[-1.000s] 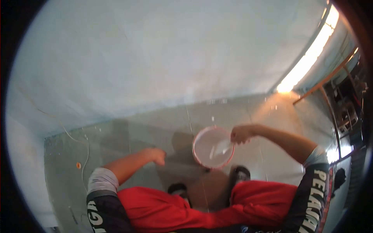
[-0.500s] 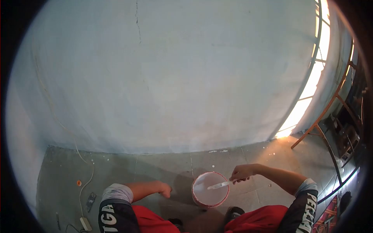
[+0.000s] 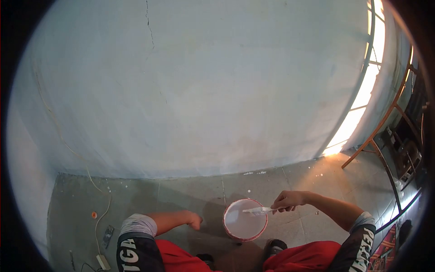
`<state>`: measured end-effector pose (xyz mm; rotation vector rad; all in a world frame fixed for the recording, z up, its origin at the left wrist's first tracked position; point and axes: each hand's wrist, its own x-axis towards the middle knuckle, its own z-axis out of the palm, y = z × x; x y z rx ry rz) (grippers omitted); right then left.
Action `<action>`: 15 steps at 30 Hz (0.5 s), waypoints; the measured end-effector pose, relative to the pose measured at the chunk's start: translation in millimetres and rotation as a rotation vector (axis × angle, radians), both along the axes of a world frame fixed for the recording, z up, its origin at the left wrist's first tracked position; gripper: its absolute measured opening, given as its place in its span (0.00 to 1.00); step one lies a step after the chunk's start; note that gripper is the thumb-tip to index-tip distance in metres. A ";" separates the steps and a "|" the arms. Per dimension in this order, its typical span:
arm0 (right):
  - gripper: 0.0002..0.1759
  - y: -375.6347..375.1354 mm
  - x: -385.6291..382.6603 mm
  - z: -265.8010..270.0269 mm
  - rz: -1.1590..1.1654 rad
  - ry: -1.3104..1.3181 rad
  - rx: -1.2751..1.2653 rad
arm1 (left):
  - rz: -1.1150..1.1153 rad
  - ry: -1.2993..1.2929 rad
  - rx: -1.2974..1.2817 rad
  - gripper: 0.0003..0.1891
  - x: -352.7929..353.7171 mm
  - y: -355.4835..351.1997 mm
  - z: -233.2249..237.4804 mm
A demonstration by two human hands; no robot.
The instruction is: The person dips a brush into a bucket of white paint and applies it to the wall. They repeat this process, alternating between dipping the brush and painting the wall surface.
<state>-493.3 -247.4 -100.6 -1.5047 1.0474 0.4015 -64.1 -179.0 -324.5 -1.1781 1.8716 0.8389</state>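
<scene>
A round bucket [image 3: 232,212] with a red-stained rim stands on the floor in front of my feet, with whitish paint inside. My right hand [image 3: 289,201] is closed round the handle of a paintbrush [image 3: 259,211] coated in white. The brush is held nearly level over the bucket's right rim, its tip pointing left above the paint. To the left of the bucket, my left hand [image 3: 195,221] hangs with curled fingers and nothing visible in it, apart from the bucket.
A pale wall [image 3: 217,99] with a thin crack rises ahead. On the left floor lie a cable, a power strip [image 3: 103,262], an orange ring-shaped object [image 3: 94,215] and a dark object [image 3: 108,236]. A rusty metal frame [image 3: 377,130] leans at the right, near a bright window [image 3: 360,97].
My right hand has shifted slightly right and up, bringing the brush closer to level over the bucket. My left hand stays nearly where it was. The view has tilted a little.
</scene>
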 end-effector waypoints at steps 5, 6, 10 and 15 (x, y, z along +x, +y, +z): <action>0.22 -1.2 -4.2 -1.4 0.026 0.045 -0.040 | -0.040 0.003 -0.008 0.30 -4.4 2.7 27.8; 0.22 -2.8 -5.1 -0.7 -0.027 0.005 0.039 | -0.038 -0.009 -0.026 0.30 -5.1 3.3 32.7; 0.21 -2.1 -4.3 -2.2 0.042 0.100 -0.160 | -0.032 -0.045 -0.006 0.29 -11.6 9.1 55.5; 0.19 3.8 -1.8 3.7 -0.087 0.039 0.040 | 0.012 -0.052 -0.012 0.27 -7.2 18.5 54.5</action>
